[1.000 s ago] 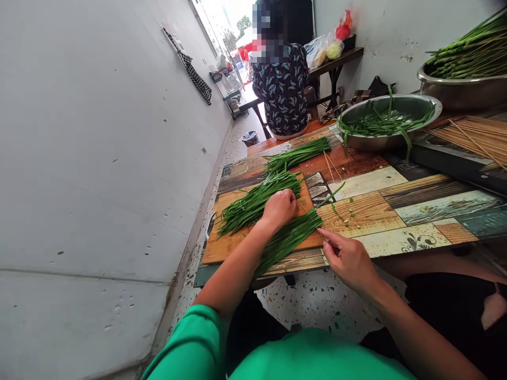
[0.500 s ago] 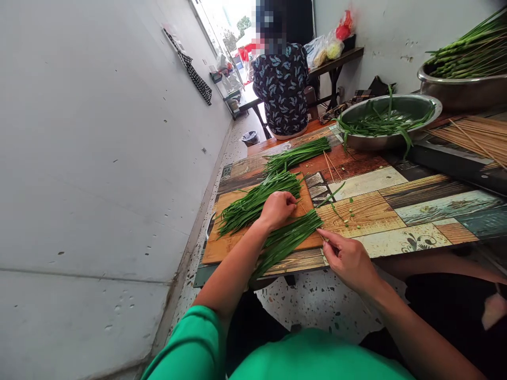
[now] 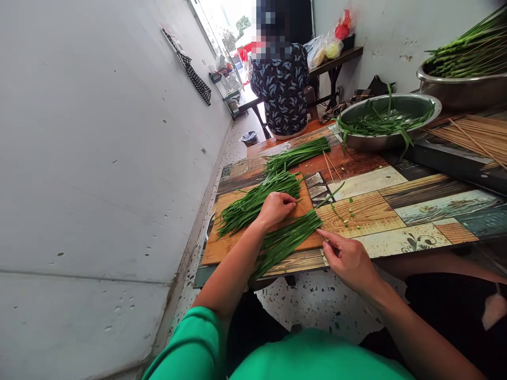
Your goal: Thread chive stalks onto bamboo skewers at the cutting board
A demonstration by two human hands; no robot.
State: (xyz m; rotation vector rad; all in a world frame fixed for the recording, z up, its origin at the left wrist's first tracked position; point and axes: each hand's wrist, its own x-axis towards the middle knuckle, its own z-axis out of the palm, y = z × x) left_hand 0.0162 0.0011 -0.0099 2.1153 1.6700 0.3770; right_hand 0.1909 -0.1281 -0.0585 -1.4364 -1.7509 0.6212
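A row of green chives [image 3: 291,235] lies along the near edge of the wooden cutting board [image 3: 222,248], leaf ends hanging toward me. A thin bamboo skewer [image 3: 303,208] runs through their cut ends, its tip showing on the far side. My right hand [image 3: 350,258] pinches the skewer's near end between thumb and fingers. Over the board, my left hand [image 3: 276,208] is closed in a pinch, with a small green chive end sticking out beside the fingertips. Just beyond it rests a thick bunch of chives [image 3: 257,203].
Another chive bunch [image 3: 299,154] lies farther back beside loose skewers [image 3: 328,166]. At right stand a steel bowl [image 3: 380,141] of chive scraps, a larger basin [image 3: 463,92] of green stalks and a pile of skewers [image 3: 475,134]. A person [image 3: 283,89] sits beyond the table.
A small green chive end now shows at my left fingertips. Otherwise both hands, the skewer and the chives have hardly moved.
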